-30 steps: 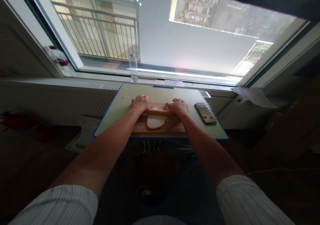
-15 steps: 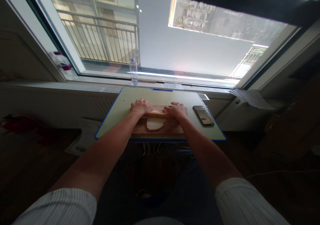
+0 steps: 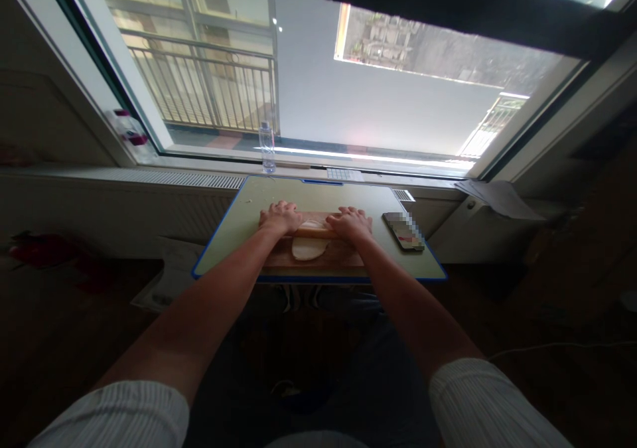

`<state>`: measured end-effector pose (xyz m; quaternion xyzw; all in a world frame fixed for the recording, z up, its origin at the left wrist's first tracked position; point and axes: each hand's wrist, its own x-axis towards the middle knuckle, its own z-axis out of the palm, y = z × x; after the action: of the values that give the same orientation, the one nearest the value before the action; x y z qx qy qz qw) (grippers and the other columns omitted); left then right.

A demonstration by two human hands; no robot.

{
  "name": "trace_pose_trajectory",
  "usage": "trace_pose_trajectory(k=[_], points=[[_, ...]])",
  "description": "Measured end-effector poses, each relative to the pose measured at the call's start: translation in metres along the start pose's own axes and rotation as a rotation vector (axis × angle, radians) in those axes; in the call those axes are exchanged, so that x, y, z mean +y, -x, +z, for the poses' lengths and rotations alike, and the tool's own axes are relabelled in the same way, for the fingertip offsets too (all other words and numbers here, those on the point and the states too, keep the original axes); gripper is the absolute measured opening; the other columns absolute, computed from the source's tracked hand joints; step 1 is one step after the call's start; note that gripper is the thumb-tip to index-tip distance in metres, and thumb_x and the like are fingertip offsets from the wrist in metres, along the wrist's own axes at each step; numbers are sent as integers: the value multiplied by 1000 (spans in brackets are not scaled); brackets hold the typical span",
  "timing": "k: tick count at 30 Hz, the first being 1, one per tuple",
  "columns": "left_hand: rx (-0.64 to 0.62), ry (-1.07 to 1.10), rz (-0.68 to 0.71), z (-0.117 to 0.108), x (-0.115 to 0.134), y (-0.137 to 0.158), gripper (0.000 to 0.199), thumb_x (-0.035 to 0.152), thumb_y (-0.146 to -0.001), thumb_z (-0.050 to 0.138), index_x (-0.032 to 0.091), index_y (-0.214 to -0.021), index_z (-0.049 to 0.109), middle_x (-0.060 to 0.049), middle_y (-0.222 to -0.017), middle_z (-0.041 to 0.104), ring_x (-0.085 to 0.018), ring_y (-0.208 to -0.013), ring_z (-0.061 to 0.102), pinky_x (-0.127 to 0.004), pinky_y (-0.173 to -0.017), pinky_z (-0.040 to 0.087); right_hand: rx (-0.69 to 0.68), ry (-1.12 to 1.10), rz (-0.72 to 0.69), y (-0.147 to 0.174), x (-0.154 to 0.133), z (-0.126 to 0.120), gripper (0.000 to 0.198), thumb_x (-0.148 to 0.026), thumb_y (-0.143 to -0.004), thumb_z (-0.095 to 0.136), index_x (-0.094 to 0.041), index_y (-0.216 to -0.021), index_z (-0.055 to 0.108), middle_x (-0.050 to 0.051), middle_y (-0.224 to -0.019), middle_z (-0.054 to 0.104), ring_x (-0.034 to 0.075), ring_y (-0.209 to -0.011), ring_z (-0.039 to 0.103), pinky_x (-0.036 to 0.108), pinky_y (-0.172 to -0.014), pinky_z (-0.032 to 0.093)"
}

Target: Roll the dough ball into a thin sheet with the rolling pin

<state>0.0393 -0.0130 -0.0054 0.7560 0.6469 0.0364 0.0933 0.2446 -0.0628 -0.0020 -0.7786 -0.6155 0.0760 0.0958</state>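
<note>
A wooden rolling pin (image 3: 314, 233) lies crosswise over a flat piece of pale dough (image 3: 308, 249). Closed over the pin's left end is my left hand (image 3: 281, 218). My right hand (image 3: 350, 222) grips the other end, its fingers curled over the wood. The dough shows on both sides of the pin, its near part rounded. Beneath it all is a wooden board (image 3: 343, 255), partly covered by my hands and forearms.
The board rests on a small pale table (image 3: 229, 235) with a blue edge. A phone (image 3: 403, 231) lies at its right. Beyond stand a clear bottle (image 3: 267, 148) on the windowsill and another bottle (image 3: 130, 129) at left. Papers (image 3: 497, 197) lie at right.
The camera view has tilted slightly, so the scene sits a little lower. Both hands stay on the rolling pin, with hardly any visible movement over the dough.
</note>
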Motion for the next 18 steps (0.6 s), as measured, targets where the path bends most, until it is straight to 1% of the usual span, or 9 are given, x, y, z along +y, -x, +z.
trace_pose_trajectory(k=[6, 9, 12, 18], points=[[1, 8, -15, 2, -1, 6, 63, 58, -98, 37, 33, -152, 57, -12, -166, 49, -37, -147, 49, -60, -120, 39, -14, -16, 12, 5, 2, 2, 75, -65, -97, 49, -27, -163, 51, 10, -172, 41, 38, -155, 37, 63, -126, 28], [1, 8, -23, 5, -2, 8, 66, 60, -99, 34, 33, -155, 54, -13, -168, 47, -37, -149, 46, -60, -120, 38, -12, -21, 11, 7, 4, 5, 76, -67, -98, 47, -29, -164, 49, 9, -174, 38, 38, -157, 34, 65, -127, 24], [-5, 3, -28, 6, -1, 12, 68, 62, -99, 33, 33, -158, 50, -12, -172, 41, -38, -152, 43, -61, -122, 36, -6, -22, 8, 11, 5, 8, 76, -67, -99, 46, -28, -165, 48, 10, -175, 37, 38, -158, 33, 64, -128, 23], [22, -18, -19, 5, 1, 27, 65, 59, -100, 32, 34, -155, 54, -11, -173, 42, -37, -153, 43, -61, -122, 34, 5, -24, -6, 26, 7, 11, 74, -66, -102, 42, -29, -166, 46, 11, -178, 31, 38, -161, 28, 64, -128, 22]])
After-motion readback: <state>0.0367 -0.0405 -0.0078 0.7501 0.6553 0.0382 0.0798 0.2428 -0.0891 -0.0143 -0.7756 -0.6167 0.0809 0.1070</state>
